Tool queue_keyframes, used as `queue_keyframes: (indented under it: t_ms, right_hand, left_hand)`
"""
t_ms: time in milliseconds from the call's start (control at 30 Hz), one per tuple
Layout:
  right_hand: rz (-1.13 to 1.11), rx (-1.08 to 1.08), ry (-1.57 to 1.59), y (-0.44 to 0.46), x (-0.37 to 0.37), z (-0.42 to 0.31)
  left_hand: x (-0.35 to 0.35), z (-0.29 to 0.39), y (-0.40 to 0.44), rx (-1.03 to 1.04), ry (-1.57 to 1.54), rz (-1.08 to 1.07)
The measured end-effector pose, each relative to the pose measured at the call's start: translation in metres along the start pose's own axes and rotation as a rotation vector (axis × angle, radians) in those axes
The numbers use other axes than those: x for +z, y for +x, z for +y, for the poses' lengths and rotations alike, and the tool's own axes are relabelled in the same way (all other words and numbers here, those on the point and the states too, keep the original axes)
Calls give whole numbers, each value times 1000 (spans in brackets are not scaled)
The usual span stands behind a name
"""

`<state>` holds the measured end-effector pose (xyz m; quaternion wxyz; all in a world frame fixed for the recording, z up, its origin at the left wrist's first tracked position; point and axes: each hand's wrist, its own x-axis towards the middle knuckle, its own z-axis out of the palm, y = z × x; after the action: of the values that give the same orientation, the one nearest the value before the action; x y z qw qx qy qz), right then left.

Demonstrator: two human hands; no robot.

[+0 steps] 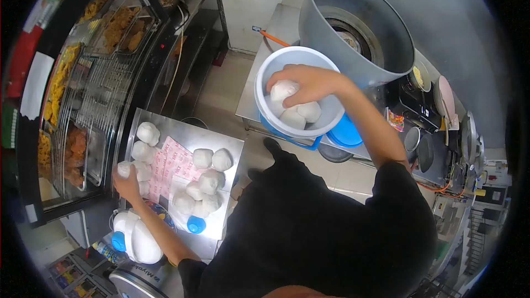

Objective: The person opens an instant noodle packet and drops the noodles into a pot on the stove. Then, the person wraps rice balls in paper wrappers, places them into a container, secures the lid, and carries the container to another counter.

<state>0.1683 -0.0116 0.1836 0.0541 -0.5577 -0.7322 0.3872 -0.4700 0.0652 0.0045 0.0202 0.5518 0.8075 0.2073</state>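
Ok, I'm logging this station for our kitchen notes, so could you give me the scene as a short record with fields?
Left hand: gripping a white ball at the left side of the steel table
Right hand: inside the bucket, around a second white ball
Bucket contents: more balls beneath and beside that one
On table: other balls, pink printed paper, blue cap
Left background: display case with food on racks
Beyond bucket: large grey drum

Black shirt [326, 232], short black sleeves [395, 185]; bare forearms [372, 118].
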Motion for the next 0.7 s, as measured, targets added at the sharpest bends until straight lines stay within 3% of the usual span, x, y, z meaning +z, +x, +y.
queue_keyframes:
  t_ms: [33,67,167,300,367,400,433,533,600,700]
  right_hand:
    - [51,166,-72,1,17,19]
    - [69,166,-108,5,37,41]
    - [94,163,-250,18,76,79]
    - [17,153,-500,9,98,87]
    - [-102,152,-485,3,89,89]
    - [-71,129,-432,-1,88,93]
    - [-43,103,-382,-4,87,98]
    - [97,91,-244,-25,68,105]
    - [187,77,-158,-47,44,99]
    - [265,28,-72,-76,16,95]
  left_hand:
    - [-11,7,-1,10,-61,-12]
    - [-24,25,-5,12,-151,-39]
    - [-55,75,-15,270,-475,-175]
    - [-117,226,-73,559,-702,-497]
    - [-118,291,-96,850,-689,-613]
    - [-118,329,-103,1088,-613,-617]
    - [-106,359,-115,1178,-639,-657]
    - [-83,441,-155,1268,-403,-854]
    - [-32,464,-168,1440,-321,-836]
    - [4,495,-186,1602,113,-896]
